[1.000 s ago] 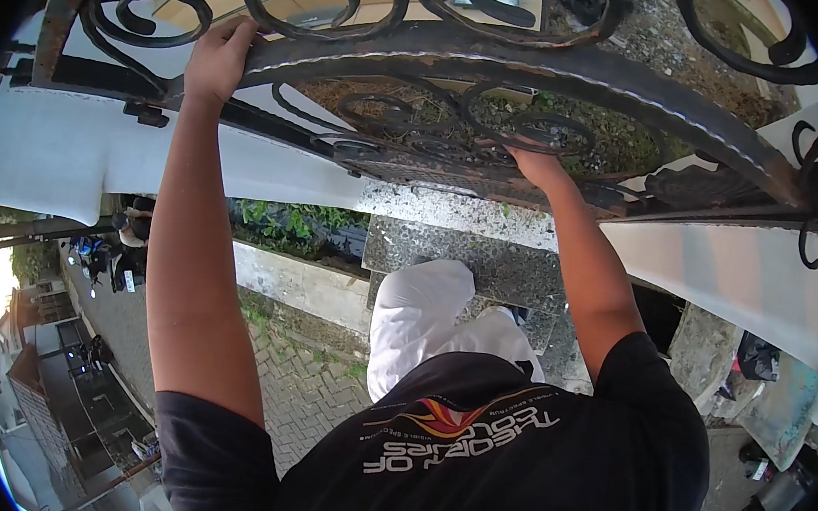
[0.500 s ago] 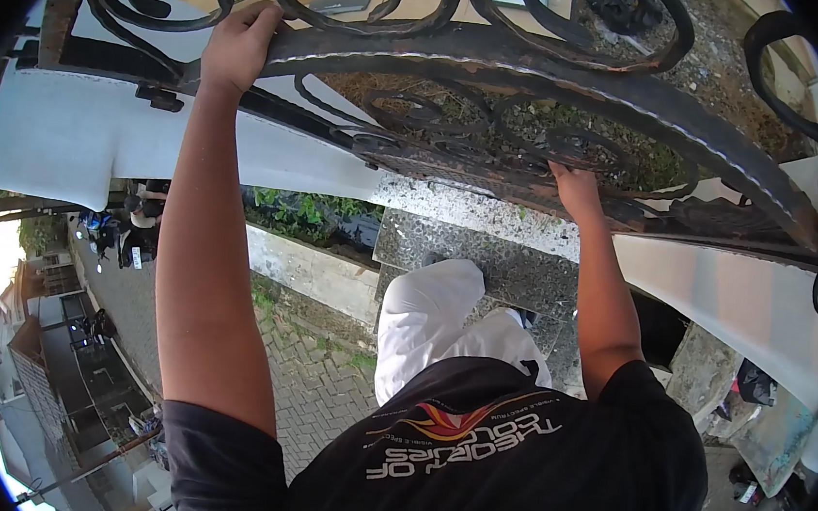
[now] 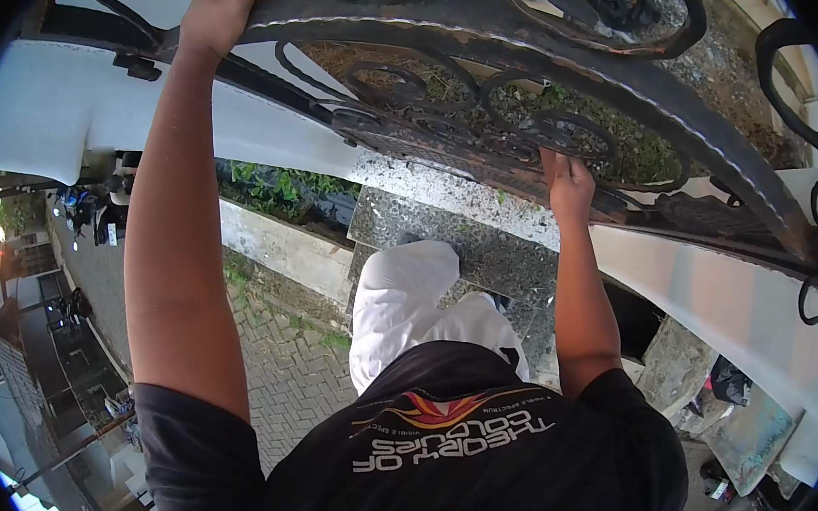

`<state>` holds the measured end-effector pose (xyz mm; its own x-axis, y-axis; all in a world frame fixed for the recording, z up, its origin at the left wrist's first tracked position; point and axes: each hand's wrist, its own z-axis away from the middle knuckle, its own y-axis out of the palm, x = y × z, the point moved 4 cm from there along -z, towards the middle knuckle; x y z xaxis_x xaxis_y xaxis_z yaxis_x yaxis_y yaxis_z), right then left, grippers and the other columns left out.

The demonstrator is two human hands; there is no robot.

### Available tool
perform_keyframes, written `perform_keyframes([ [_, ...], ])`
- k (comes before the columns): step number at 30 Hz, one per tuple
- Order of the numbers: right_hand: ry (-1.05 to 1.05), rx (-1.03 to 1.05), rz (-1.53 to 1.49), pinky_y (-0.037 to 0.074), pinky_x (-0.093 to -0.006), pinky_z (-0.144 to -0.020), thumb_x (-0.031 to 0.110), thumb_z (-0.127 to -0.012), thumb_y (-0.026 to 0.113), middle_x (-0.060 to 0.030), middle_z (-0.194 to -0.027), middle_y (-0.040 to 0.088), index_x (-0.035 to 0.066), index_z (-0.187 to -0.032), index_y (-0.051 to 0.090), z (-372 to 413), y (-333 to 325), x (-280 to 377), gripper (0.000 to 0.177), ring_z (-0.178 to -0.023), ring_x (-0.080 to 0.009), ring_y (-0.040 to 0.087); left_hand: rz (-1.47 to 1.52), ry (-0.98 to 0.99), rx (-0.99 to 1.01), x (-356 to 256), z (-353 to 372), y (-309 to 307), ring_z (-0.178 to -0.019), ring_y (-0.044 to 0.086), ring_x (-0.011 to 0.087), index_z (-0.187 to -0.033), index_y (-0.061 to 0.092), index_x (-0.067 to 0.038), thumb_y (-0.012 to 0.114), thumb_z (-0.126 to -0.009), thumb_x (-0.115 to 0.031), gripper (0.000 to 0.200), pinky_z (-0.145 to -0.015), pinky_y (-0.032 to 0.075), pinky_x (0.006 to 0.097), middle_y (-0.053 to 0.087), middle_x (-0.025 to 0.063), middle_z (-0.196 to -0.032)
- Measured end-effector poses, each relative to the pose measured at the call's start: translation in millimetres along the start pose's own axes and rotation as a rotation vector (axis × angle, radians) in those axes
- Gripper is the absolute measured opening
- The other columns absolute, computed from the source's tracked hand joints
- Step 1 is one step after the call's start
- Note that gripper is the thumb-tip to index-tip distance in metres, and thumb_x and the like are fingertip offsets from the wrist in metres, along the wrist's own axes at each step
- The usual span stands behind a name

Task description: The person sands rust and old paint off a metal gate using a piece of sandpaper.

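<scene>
A black wrought-iron gate (image 3: 506, 32) with scrolls and rusty patches spans the top of the view. My left hand (image 3: 224, 11) is closed round its curved upper bar at the upper left, below a scroll. Lower on the gate, right of centre, my right hand (image 3: 567, 180) reaches to the ironwork beside a small scroll (image 3: 575, 134). Its thumb and fingers are pressed together at the metal, and the fingertips are partly hidden.
White walls (image 3: 81, 115) flank the gate on both sides. Below lie stone steps (image 3: 506, 254), a low concrete edge (image 3: 283, 249) and brick paving (image 3: 292, 372). Parked motorbikes (image 3: 92, 213) stand at the left. Concrete slabs (image 3: 677, 367) and a black bag (image 3: 731, 383) lie at the right.
The whole view has shifted, so the gate, both arms and the steps appear further left and slightly higher. My left hand remains on the upper bar; my right hand's fingers look slightly rearranged at the ironwork.
</scene>
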<state>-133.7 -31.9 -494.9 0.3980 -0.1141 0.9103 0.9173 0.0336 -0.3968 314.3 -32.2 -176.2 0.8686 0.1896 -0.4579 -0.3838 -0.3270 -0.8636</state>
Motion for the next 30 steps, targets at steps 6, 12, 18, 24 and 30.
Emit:
perform_keyframes([
  [6,-0.189,0.118,0.403,0.044,-0.036,-0.089,0.03,-0.099,0.056,-0.0145,-0.108,0.068,0.002,-0.113,0.066,-25.0,40.2,9.1,0.033,-0.102,-0.0299,0.062,-0.026,0.044,0.001,20.5,-11.0,-5.1,-0.08,0.06,0.0205,-0.099,0.069,0.0,0.048,-0.092,-0.043,0.048,-0.079,0.044,0.0301,0.069,0.0115,-0.088],
  [12,-0.064,0.189,0.016,0.046,-0.0461,-0.087,0.04,-0.099,0.049,-0.0128,-0.108,0.069,0.01,-0.118,0.066,-20.2,26.6,5.8,0.039,-0.102,-0.037,0.061,-0.029,0.079,-0.002,15.9,-7.4,-4.3,-0.079,0.06,0.0194,-0.099,0.069,-0.001,0.048,-0.092,-0.042,0.047,-0.079,0.045,0.03,0.07,0.0102,-0.087],
  [18,-0.116,0.168,0.335,0.046,-0.0436,-0.088,0.039,-0.102,0.044,-0.0153,-0.108,0.068,0.005,-0.12,0.065,-23.9,35.8,-0.2,0.043,-0.1,-0.036,0.062,0.1,0.066,0.004,26.5,-12.6,-1.2,-0.081,0.062,0.0167,-0.1,0.07,-0.002,0.047,-0.094,-0.041,0.045,-0.079,0.046,0.029,0.07,0.0094,-0.087],
  [24,0.238,-0.097,-0.325,0.044,-0.034,-0.091,0.04,-0.101,0.05,-0.015,-0.12,0.063,-0.004,-0.13,0.055,35.7,-1.6,-11.1,0.053,-0.107,-0.0203,0.059,0.039,0.063,-0.022,19.2,-7.4,-2.5,-0.079,0.061,0.0171,-0.105,0.069,0.0,0.049,-0.094,-0.047,0.052,-0.078,0.046,0.0286,0.069,0.0094,-0.088],
  [30,0.517,0.071,-0.477,0.047,-0.0281,-0.066,0.042,-0.101,0.047,-0.0052,-0.094,0.065,0.004,-0.129,0.056,-19.8,64.3,-103.0,0.048,-0.078,-0.0137,0.06,-0.026,0.002,-0.04,4.7,0.7,-5.6,-0.082,0.06,0.0159,-0.109,0.07,-0.001,0.052,-0.093,-0.051,0.055,-0.08,0.045,0.0272,0.069,0.0097,-0.088],
])
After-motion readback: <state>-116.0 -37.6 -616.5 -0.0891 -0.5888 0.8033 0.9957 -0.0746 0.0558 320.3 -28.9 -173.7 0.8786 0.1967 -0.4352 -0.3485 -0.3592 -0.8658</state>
